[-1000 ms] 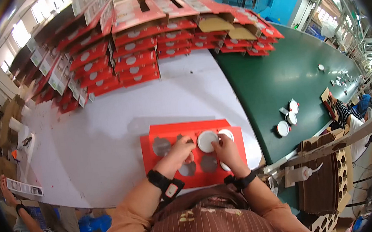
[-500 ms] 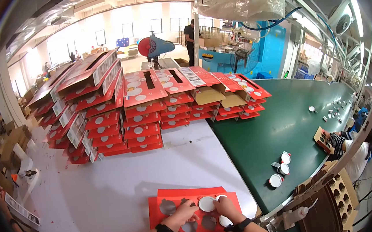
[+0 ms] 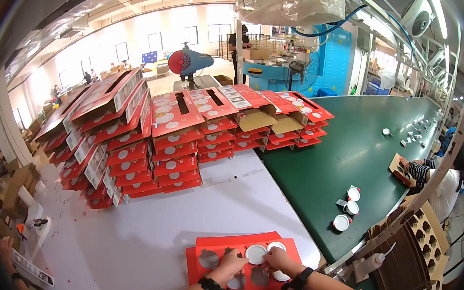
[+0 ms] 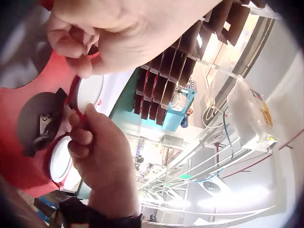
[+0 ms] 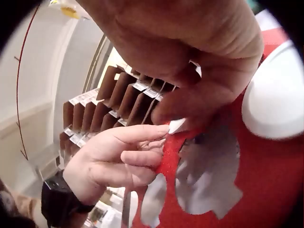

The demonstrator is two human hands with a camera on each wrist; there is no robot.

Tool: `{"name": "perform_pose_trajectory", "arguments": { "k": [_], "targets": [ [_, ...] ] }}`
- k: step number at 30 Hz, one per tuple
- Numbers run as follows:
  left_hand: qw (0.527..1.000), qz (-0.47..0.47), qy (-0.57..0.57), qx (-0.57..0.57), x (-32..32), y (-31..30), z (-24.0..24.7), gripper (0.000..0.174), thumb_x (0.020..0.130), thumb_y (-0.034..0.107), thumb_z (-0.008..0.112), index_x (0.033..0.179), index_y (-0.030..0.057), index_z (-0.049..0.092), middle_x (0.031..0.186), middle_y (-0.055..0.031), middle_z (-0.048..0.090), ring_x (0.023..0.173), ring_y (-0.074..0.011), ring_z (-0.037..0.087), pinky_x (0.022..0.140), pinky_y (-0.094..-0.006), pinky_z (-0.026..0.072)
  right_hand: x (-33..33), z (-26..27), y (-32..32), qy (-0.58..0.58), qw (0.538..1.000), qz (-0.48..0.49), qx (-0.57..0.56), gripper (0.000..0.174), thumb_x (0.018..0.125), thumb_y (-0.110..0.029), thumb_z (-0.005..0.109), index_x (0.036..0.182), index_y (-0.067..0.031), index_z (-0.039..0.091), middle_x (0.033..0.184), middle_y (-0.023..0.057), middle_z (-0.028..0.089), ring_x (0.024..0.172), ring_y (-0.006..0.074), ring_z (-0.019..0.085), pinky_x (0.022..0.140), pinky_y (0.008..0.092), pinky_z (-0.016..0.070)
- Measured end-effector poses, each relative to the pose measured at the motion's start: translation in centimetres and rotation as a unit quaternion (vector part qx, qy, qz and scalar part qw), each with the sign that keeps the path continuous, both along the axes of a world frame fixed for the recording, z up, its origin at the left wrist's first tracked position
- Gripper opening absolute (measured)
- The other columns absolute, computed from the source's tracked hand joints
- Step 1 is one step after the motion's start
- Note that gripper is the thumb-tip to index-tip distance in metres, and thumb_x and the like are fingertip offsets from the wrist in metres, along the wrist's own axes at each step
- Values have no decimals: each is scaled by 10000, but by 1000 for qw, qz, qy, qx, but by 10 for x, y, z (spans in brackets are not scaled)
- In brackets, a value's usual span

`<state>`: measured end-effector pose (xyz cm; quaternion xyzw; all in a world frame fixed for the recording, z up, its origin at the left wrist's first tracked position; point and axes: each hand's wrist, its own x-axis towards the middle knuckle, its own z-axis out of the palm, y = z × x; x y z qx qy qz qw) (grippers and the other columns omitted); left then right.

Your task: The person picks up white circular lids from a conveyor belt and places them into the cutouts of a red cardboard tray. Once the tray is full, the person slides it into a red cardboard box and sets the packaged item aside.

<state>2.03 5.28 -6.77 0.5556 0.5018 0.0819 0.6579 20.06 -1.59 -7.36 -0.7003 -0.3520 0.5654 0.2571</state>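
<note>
A red card sheet (image 3: 198,278) with round cut-outs lies at the near edge of the white table. Between my hands, a white round dish (image 3: 256,254) sits at one cut-out in the back row. My left hand (image 3: 231,264) pinches its left edge, with index fingertip and thumb close together in the right wrist view. My right hand (image 3: 281,261) grips the opposite edge with curled fingers. Two more white dishes stand in the sheet at the right: a back one (image 3: 276,245) and a front one (image 3: 280,276), partly hidden by my right hand. Grey shows through other cut-outs.
Stacked red cartons (image 3: 174,150) stand across the back of the table. On the green belt (image 3: 301,183) at right lie several white dishes (image 3: 341,222) with red tabs. A white bottle (image 3: 372,262) and brown cut-out card (image 3: 426,247) are at near right. Another person's hand (image 3: 6,250) appears at left.
The head view has tilted up from the sheet toward the room. Both hands stay at the same white dish, with only slight finger shifts.
</note>
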Motion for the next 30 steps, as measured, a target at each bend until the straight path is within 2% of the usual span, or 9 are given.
{"name": "perform_pose_trajectory", "arguments": {
  "k": [4,6,9,13,16,19,22,25,30],
  "targets": [
    [999,33,5,9,1,-1,-13,299,812,148,643,1002,-33,498,603,-66,545,456,-136,540,367,-277,363,-3,3,-1,-69,996,57,18,270,898,-128,523,1044,92,463,753,187,656,624,237,675,508,346,536],
    [999,34,5,11,1,-1,-9,291,809,140,639,997,-33,498,599,-66,545,449,-137,535,364,-278,359,-11,8,-8,-251,956,28,146,314,871,-141,535,1058,86,423,781,250,648,702,372,663,578,466,521],
    [998,49,21,21,5,-4,-4,265,792,125,627,974,-28,510,580,-66,544,440,-143,530,361,-289,359,-24,15,-13,-321,929,79,163,343,867,-152,524,1084,71,379,780,284,628,765,432,635,644,525,496],
    [995,53,32,79,8,0,-13,164,755,101,605,846,-22,546,580,-79,556,429,-160,533,364,-310,377,-31,4,-20,-480,817,170,269,506,853,-126,466,1227,181,319,660,188,623,567,338,638,468,447,501],
    [995,51,7,88,4,-1,-13,198,781,124,615,872,-32,534,567,-85,551,410,-154,523,356,-306,371,-30,-1,-21,-451,836,180,255,283,858,-111,457,1036,108,442,650,174,627,573,325,643,465,432,506],
    [997,66,22,37,3,1,-7,277,788,159,650,920,-41,511,586,-78,554,406,-131,504,351,-287,352,-34,13,-39,-501,795,261,223,556,794,-123,518,1230,196,383,588,114,609,503,241,630,418,380,484],
    [995,64,54,47,6,1,-5,320,788,149,651,993,-59,521,618,-80,564,421,-124,503,359,-285,349,-49,22,-51,-527,768,304,202,635,766,-165,544,1254,209,386,523,46,597,426,146,595,343,318,433],
    [995,61,55,58,11,0,-3,304,794,143,643,985,-60,524,621,-79,561,425,-122,497,362,-287,351,-54,14,-52,-568,724,316,232,599,759,-170,542,1223,194,439,502,28,586,405,131,575,338,299,421],
    [995,73,59,46,6,7,-17,246,823,192,616,849,-40,538,561,-65,531,415,-124,475,364,-294,335,-53,17,-44,-559,725,313,253,543,765,-160,541,1191,173,488,517,34,597,420,151,588,354,309,438]
  ]
}}
